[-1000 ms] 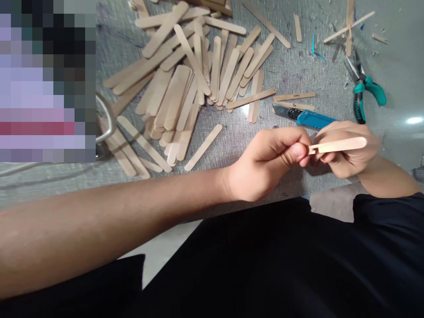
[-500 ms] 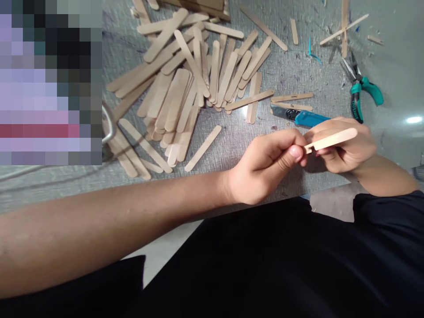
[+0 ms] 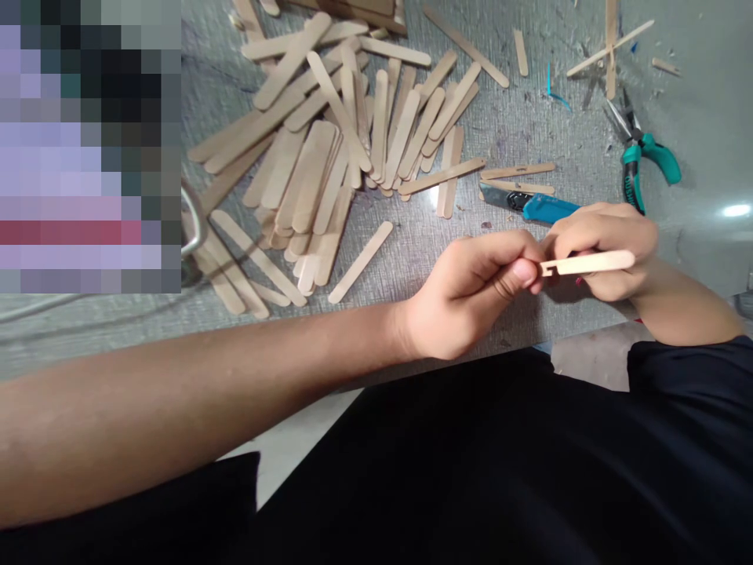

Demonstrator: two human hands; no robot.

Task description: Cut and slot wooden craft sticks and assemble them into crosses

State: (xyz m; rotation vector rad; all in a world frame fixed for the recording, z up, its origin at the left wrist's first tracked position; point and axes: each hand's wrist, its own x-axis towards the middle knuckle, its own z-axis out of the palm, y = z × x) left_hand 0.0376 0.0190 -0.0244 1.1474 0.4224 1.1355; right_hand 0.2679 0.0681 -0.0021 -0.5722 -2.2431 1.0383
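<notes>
My left hand (image 3: 471, 294) is closed, pinching the end of a wooden craft stick (image 3: 597, 264) between thumb and fingers. A small notch is cut into the stick's edge close to my fingertips, and its rounded end points right. Behind the stick, my right hand (image 3: 617, 243) is closed, its fingers curled and partly covered. A small reddish bit shows by these fingers, but what they hold cannot be made out. Just above my right hand lies a blue utility knife (image 3: 550, 209) with its blade out, its rear end hidden. Two craft sticks with small cuts (image 3: 518, 171) lie beside the blade.
A large pile of craft sticks (image 3: 318, 176) spreads over the grey table (image 3: 423, 259). Green-handled pliers (image 3: 632, 149) lie at the right, below two crossed sticks (image 3: 610, 51). Blue scraps (image 3: 549, 82) and a wooden piece (image 3: 521, 53) are nearby. A pale cable (image 3: 88, 297) crosses the left.
The held craft stick has turned from tilting up at the right to nearly level. My right hand has shifted slightly left and up; my left hand keeps its pinch.
</notes>
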